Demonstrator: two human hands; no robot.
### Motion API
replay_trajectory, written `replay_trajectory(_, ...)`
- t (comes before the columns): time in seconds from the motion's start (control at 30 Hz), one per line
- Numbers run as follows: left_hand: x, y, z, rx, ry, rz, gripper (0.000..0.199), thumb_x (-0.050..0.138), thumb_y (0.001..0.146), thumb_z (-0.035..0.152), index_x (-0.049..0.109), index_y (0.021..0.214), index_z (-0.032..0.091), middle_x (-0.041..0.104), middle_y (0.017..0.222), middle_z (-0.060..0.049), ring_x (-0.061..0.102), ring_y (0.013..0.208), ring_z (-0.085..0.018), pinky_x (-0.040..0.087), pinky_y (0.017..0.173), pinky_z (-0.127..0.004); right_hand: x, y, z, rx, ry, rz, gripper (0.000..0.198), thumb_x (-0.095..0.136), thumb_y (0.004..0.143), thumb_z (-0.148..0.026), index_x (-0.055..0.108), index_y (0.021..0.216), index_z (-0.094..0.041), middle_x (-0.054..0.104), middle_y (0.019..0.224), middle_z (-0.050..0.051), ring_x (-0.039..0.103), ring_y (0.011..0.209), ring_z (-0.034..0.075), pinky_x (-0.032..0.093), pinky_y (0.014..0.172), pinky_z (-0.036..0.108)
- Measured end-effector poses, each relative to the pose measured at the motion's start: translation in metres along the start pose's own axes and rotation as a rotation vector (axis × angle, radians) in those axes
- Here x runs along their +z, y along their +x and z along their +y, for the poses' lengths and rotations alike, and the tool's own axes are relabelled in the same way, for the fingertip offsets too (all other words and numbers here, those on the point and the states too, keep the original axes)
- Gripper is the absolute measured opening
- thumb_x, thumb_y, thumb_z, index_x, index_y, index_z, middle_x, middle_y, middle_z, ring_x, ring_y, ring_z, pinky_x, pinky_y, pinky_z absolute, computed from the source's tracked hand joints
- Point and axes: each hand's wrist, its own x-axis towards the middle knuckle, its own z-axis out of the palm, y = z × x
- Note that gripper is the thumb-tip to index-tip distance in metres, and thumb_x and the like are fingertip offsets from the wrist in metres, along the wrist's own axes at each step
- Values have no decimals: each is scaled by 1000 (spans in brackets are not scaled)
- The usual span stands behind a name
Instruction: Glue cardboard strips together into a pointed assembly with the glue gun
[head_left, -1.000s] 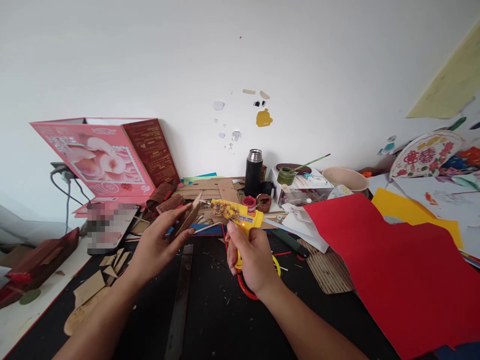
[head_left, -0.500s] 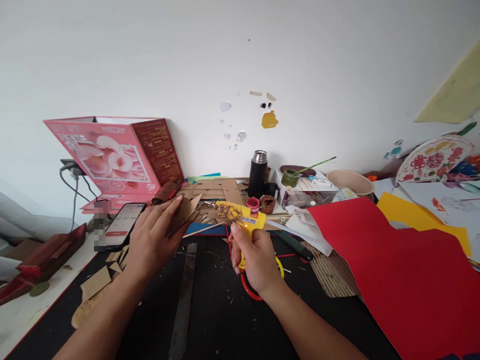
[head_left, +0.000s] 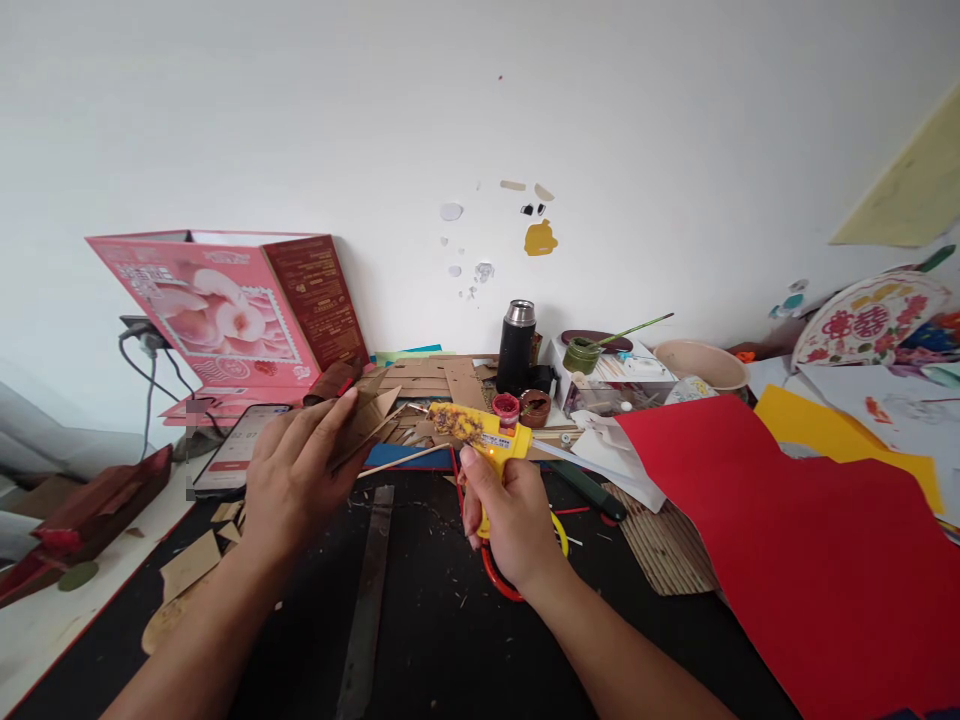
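A yellow glue gun [head_left: 480,430], scorched brown near its nozzle, is in the closed grip of my right hand [head_left: 517,520]. Its small orange light glows and a clear glue stick [head_left: 574,455] sticks out of the back. My left hand [head_left: 300,470] is closed around a folded piece of brown cardboard [head_left: 375,415]; the fingers cover much of it. The nozzle points left toward the cardboard's edge, a short gap away. A thin wooden stick [head_left: 405,460] lies below and between the hands. Under my right hand are scissors with red and yellow handles [head_left: 501,578].
A metal ruler [head_left: 367,590] lies on the black tabletop. At left are a phone [head_left: 232,450], cardboard scraps [head_left: 191,565] and a pink box [head_left: 225,310]. Behind stand a black thermos [head_left: 516,350] and paint jars [head_left: 535,407]. Red paper [head_left: 810,540] covers the right side.
My left hand has shifted slightly left and toward me with the cardboard, widening its gap from the nozzle. My right hand and the glue gun have barely moved.
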Motion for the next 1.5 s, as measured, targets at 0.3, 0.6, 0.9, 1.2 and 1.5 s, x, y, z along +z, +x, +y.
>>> replay_trajectory(0.3, -2, -1, 1, -16, 6, -35, 84, 76, 99, 29, 33, 172, 33, 78, 121, -12, 72, 100, -34, 54, 95, -48, 0, -1, -1, 6, 10, 6, 72, 70, 81, -88, 54, 58, -23, 50, 40, -3, 47, 34, 10, 37, 38, 22)
replay_trajectory(0.6, -2, -2, 1, -52, -37, -50, 82, 74, 100, 29, 35, 172, 34, 77, 124, -13, 72, 104, -36, 53, 98, -49, 1, -2, -2, 4, 2, 4, 70, 70, 82, -87, 54, 58, -23, 50, 40, -2, 47, 35, 11, 37, 39, 22)
replay_trajectory(0.9, -3, 1, 2, -32, -7, -33, 85, 75, 100, 29, 32, 172, 35, 77, 122, -12, 73, 100, -34, 54, 95, -48, 1, -1, 0, 0, -3, -1, 68, 71, 84, -84, 57, 60, -22, 50, 40, -3, 46, 34, 10, 36, 37, 22)
replay_trajectory(1.2, -2, -1, 0, -38, -12, -55, 84, 74, 100, 30, 31, 173, 35, 77, 122, -13, 73, 104, -36, 54, 97, -50, 2, -1, 2, 4, 0, -23, 67, 72, 83, -84, 56, 60, -23, 50, 40, -3, 45, 33, 11, 36, 36, 22)
replay_trajectory(1.5, -1, -2, 1, -39, -11, -54, 84, 74, 100, 30, 31, 173, 34, 78, 123, -13, 73, 104, -36, 53, 97, -50, 2, -1, 0, 9, 8, 4, 67, 71, 83, -84, 59, 63, -21, 51, 41, -3, 47, 35, 11, 37, 38, 22)
